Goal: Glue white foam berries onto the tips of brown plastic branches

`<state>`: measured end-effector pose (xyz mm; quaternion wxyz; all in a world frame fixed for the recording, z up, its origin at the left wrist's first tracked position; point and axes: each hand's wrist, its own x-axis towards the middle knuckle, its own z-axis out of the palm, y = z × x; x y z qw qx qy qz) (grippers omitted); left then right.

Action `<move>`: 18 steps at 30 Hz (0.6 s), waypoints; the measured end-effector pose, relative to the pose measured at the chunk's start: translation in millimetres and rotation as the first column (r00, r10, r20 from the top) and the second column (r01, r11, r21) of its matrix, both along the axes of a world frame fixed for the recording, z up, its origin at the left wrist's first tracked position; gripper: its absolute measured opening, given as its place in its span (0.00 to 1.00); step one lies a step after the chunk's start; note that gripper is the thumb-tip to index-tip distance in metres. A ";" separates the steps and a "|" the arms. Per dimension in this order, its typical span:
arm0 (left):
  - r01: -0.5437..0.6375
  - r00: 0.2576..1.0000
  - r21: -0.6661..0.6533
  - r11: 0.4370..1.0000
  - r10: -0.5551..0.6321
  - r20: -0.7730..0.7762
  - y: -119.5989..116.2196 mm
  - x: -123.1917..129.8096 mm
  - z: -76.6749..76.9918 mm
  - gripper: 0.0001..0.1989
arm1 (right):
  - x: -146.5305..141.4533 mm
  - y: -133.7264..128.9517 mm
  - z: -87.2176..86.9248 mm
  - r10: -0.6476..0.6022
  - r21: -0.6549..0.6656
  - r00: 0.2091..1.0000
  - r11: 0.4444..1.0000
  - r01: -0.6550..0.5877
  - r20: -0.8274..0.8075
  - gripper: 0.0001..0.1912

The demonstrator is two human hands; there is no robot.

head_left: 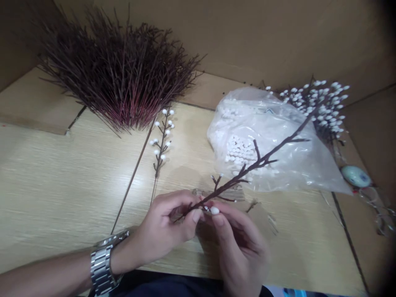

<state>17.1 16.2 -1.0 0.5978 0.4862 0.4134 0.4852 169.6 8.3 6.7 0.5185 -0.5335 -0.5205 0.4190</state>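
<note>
Between the thumb and fingers of my left hand (pixel 173 218) is the lower end of a brown artificial twig (pixel 244 170). The twig slants up to the right, and a few of its short side shoots have white tips. My right hand (pixel 241 243) pinches a small white berry (pixel 214 210) against a side shoot low on the twig, close to my left fingertips. Whether the berry is seated on the shoot cannot be made out. Behind the hands lies a clear plastic bag (pixel 287 165) full of white berries (pixel 239 149), partly crossed by the twig.
A large heap of bare brown twigs (pixel 123 70) lies at the back left. Near it rests a twig with white berries (pixel 161 144). At the back right is a bunch of white-tipped twigs (pixel 328 103), with a pale green oval object (pixel 355 176) in front. Cardboard (pixel 278 37) walls the back.
</note>
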 end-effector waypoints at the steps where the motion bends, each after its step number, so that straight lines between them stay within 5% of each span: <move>1: 0.000 1.000 0.000 1.000 0.000 -0.003 0.0 0.1 -0.2 0.06 | 0.0 -0.3 -0.1 -0.002 0.001 1.000 1.000 0.002 0.001 0.11; 18: 0.015 1.000 0.017 1.000 -0.014 -0.023 -1.7 -2.0 -2.7 0.06 | -1.0 -1.4 -0.9 -0.024 0.002 1.000 1.000 0.024 0.011 0.10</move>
